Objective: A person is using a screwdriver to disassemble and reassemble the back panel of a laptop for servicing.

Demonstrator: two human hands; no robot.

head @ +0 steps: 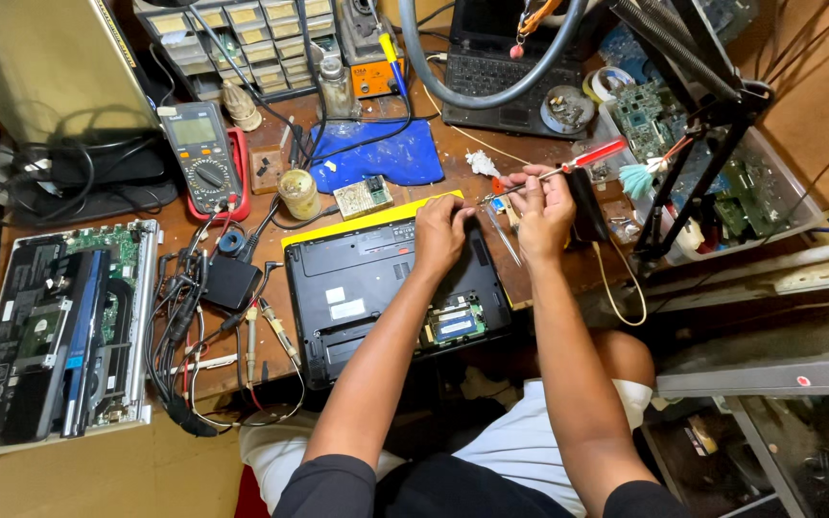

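Right fingers (536, 184) seemingly around screwdriver (582, 160)

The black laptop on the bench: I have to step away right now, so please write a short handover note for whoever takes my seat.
Left hand: resting on the far edge of the black laptop, which lies upside down; whether it grips anything cannot be told.
Right hand: holding a red-handled screwdriver, its tip toward the laptop's far right corner.
Done: a cover near the right front is off, showing the green memory board.
Left: the rest of the bottom shell is in place.
Nearby: multimeter far left, a second opened laptop at the left edge.
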